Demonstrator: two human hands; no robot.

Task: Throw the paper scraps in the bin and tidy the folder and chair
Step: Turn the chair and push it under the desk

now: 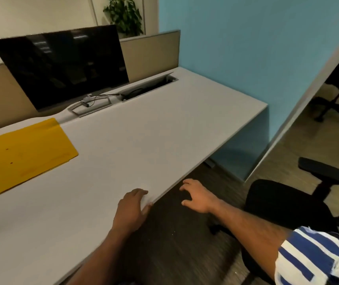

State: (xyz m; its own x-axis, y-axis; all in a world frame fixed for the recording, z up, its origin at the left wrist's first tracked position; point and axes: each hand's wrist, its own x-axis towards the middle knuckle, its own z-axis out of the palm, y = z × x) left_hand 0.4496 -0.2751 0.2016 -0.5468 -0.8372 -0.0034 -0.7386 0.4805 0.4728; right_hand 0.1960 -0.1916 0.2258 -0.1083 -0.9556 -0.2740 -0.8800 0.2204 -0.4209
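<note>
- Left grip (132, 206) is curling over the tabletop (164, 124) edge; can't tell if holding anything.
- Right grip (197, 196) is hovering spread, empty, just beside it.
- Folder (31, 153) is lying well left of both.

Office workstation. A grey desk (164, 130) carries a dark flat monitor (61, 66) on a stand along its far edge, beside an open cable hatch (148, 86) let into the tabletop. A yellow folder (31, 153) lies near the left edge. A low beige divider panel (150, 54) backs the desk; a blue partition wall (246, 48) closes its right end. A black swivel chair (283, 202) stands off the near right corner, a second chair (337, 103) beyond the partition, and a potted plant (123, 15) behind the divider.
</note>
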